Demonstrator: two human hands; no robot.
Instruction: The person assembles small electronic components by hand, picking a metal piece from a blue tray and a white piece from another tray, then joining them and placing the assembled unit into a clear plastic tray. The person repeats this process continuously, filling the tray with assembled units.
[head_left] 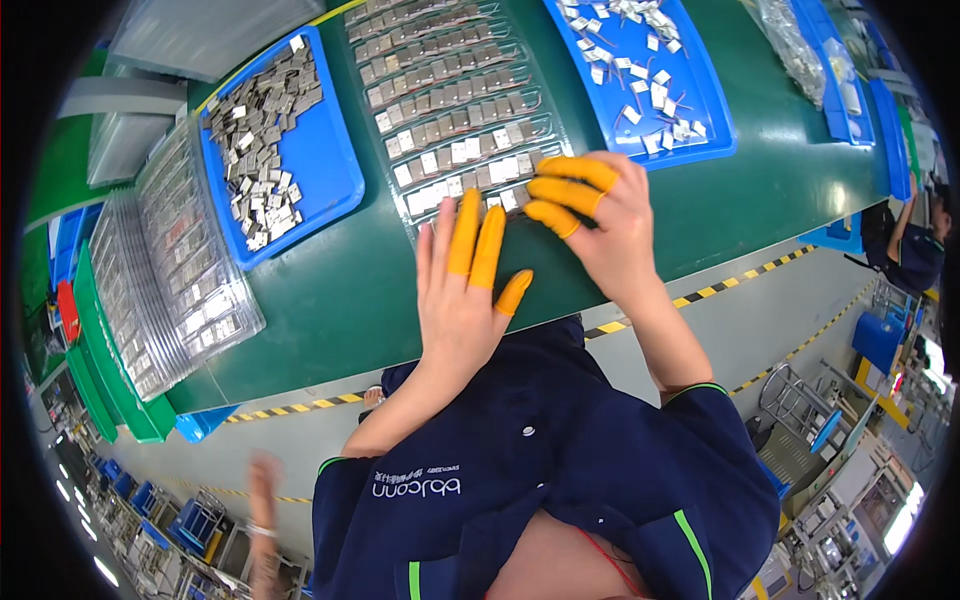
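A clear plastic tray (377, 140) holding rows of small grey and white square parts lies before me on the green table. My left hand (465, 275), with yellow finger cots on the thumb and two fingers, rests at the tray's near end, fingers stretched out and touching the nearest row. Yellow cots also cover fingers of my right hand (595, 205). Its bent fingertips press together at the right end of that row, on or beside a small square part (513, 197); whether they grip it is hidden.
On the left, a blue tray (335, 185) contains many loose grey and white pieces. Another blue tray (700, 100) on the right holds white pieces with wires. Stacked clear trays (200, 290) stand at the far left. Someone else's hand (264, 490) shows at the lower left.
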